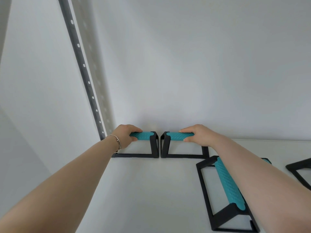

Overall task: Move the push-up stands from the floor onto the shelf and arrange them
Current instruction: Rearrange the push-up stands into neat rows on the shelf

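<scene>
Two push-up stands with black frames and teal grips stand side by side at the back of the white shelf (144, 190), against the wall. My left hand (125, 136) is closed around the grip of the left stand (148, 143). My right hand (196, 134) is closed around the grip of the right stand (171, 145). The two stands nearly touch end to end. A third stand (225, 185) rests nearer to me on the right, partly under my right forearm. A black frame corner of another stand (297, 170) shows at the right edge.
A dark perforated shelf upright (84, 68) rises at the left, beside the left stand. The white wall runs behind the shelf. The shelf's left edge runs diagonally below my left forearm. A thin bracelet (117, 142) is on my left wrist.
</scene>
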A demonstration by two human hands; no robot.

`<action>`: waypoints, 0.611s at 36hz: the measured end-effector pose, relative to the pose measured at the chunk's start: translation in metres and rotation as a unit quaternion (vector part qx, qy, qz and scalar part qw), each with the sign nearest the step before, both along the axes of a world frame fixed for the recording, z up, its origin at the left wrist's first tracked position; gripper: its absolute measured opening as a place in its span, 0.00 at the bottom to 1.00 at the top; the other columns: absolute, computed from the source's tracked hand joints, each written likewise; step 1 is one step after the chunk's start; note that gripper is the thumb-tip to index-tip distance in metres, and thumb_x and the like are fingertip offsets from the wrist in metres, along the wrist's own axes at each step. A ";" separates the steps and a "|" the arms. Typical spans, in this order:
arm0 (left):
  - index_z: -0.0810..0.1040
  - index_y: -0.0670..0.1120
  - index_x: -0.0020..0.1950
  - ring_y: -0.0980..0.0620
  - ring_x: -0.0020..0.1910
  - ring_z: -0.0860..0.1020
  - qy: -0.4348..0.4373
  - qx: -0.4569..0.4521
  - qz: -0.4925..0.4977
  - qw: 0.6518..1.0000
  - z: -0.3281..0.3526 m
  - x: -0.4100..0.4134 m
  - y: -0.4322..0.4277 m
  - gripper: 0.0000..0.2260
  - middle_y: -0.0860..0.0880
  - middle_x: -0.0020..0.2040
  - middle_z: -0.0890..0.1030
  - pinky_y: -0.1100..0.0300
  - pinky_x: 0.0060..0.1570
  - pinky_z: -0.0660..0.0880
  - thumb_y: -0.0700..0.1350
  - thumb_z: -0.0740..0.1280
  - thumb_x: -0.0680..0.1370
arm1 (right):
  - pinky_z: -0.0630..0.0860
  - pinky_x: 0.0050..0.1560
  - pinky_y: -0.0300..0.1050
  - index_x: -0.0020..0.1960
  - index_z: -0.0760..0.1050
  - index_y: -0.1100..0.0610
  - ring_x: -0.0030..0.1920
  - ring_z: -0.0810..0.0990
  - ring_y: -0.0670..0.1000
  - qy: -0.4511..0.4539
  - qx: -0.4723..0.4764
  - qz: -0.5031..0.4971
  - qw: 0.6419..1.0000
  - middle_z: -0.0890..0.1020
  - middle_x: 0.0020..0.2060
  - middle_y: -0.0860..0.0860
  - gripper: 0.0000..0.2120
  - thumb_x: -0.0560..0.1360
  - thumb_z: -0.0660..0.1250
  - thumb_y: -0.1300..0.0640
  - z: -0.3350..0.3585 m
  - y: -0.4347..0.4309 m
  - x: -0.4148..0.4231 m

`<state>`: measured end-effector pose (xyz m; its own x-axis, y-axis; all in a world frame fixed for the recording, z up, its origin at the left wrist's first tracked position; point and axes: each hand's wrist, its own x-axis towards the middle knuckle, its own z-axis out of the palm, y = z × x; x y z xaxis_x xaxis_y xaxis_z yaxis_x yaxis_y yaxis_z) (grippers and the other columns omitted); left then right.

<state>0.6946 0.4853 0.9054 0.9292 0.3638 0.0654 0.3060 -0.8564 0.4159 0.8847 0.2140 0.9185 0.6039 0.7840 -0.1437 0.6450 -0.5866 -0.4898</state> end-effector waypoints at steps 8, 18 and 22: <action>0.77 0.54 0.65 0.51 0.60 0.74 -0.007 0.010 0.005 1.000 -0.002 -0.001 -0.001 0.18 0.53 0.61 0.79 0.64 0.62 0.67 0.39 0.68 0.77 | 0.64 0.69 0.41 0.70 0.72 0.47 0.67 0.71 0.48 -0.009 0.014 -0.004 1.000 0.74 0.68 0.46 0.22 0.76 0.69 0.54 -0.004 -0.001 -0.001; 0.78 0.54 0.64 0.51 0.59 0.75 -0.018 -0.003 0.002 1.000 -0.005 -0.001 0.001 0.18 0.53 0.61 0.79 0.61 0.63 0.68 0.39 0.68 0.77 | 0.62 0.68 0.39 0.70 0.71 0.49 0.67 0.70 0.47 0.013 0.000 0.001 1.000 0.73 0.69 0.45 0.23 0.76 0.69 0.56 0.000 0.000 0.002; 0.78 0.53 0.64 0.51 0.59 0.75 -0.019 -0.005 -0.006 1.000 -0.006 -0.002 0.003 0.18 0.53 0.60 0.79 0.60 0.64 0.68 0.38 0.68 0.76 | 0.62 0.70 0.42 0.70 0.71 0.49 0.68 0.70 0.48 0.005 -0.005 0.006 1.000 0.73 0.69 0.45 0.22 0.77 0.68 0.56 0.000 0.000 0.003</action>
<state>0.6929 0.4886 0.8995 0.9303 0.3539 0.0959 0.2803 -0.8551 0.4362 0.8873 0.2136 0.9180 0.5924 0.7901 -0.1576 0.6476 -0.5833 -0.4902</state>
